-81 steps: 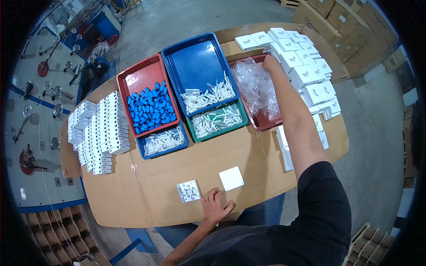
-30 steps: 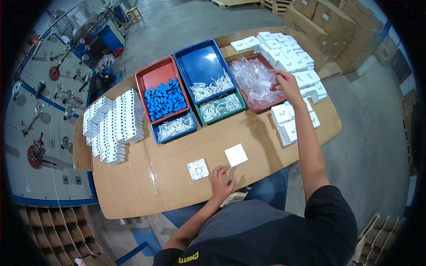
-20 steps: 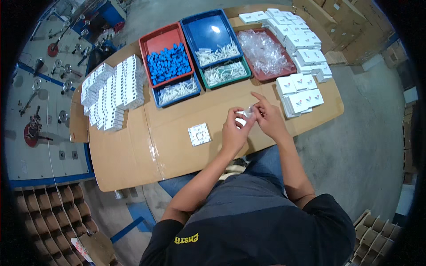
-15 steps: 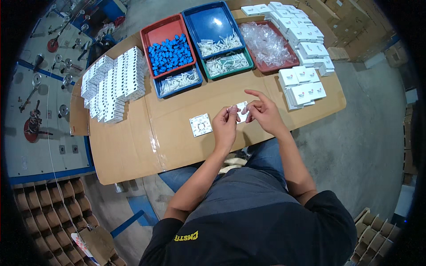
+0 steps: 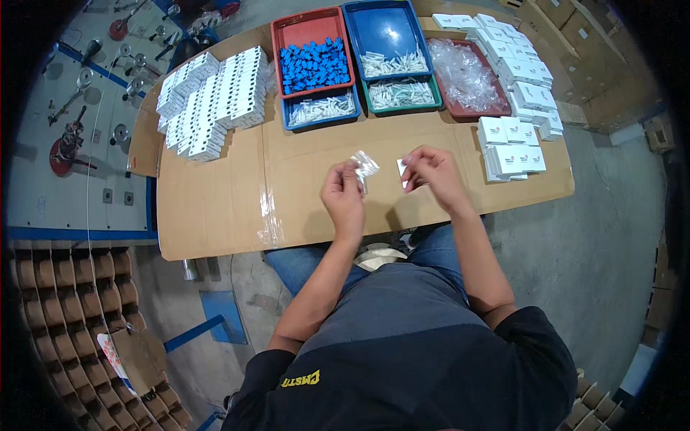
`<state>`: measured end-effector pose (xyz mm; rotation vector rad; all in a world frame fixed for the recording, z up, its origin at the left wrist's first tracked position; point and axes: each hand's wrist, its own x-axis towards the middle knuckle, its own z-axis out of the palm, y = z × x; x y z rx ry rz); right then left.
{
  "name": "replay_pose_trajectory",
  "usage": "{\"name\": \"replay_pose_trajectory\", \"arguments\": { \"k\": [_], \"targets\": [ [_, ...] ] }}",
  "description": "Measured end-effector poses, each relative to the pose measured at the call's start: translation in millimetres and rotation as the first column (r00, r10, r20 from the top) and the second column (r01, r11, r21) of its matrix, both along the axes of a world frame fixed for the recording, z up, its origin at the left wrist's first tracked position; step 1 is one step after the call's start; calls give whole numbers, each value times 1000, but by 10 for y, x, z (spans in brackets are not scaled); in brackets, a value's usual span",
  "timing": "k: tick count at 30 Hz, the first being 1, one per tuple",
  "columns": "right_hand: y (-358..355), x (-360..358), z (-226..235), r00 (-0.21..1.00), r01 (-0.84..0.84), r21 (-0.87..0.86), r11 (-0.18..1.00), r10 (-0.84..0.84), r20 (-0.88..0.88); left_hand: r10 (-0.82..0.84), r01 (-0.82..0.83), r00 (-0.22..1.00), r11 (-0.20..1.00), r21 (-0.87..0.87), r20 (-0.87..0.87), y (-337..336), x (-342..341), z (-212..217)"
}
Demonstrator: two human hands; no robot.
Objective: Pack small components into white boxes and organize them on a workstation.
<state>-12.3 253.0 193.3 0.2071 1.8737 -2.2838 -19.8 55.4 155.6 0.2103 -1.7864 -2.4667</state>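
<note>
My left hand [image 5: 343, 194] is raised over the cardboard-covered table [image 5: 215, 201] and pinches a small clear plastic bag [image 5: 365, 165] between thumb and fingers. My right hand [image 5: 430, 170] is a short way to its right, fingers closed on a small white square part [image 5: 402, 169]. Both hands hover above the middle of the table, with the bag and the white part nearly touching.
At the far edge stand a red tray of blue parts [image 5: 313, 65], a blue tray [image 5: 388, 36] and green tray [image 5: 402, 97] of white pieces, and a red tray of clear bags [image 5: 467, 72]. White boxes [image 5: 514, 136] lie right; stacked white parts [image 5: 212, 100] lie left.
My right hand came back from the tray of clear bags to the table's middle. My left hand lifted off the table. The hands now hold a clear bag and a white part.
</note>
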Motion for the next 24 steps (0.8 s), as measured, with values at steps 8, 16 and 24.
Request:
{"name": "replay_pose_trajectory", "arguments": {
  "k": [8, 16, 24],
  "targets": [
    [-257, 71, 171, 990, -60, 88, 994, 71, -126, -112, 106, 990, 992, -72, -87, -31, 102, 175],
    [-168, 17, -9, 998, 32, -88, 996, -37, -52, -164, 152, 980, 982, -111, -116, -15, 189, 198],
    [-92, -45, 165, 998, 54, 61, 997, -51, -34, -101, 98, 994, 993, -59, -40, -171, 78, 122]
  ]
}}
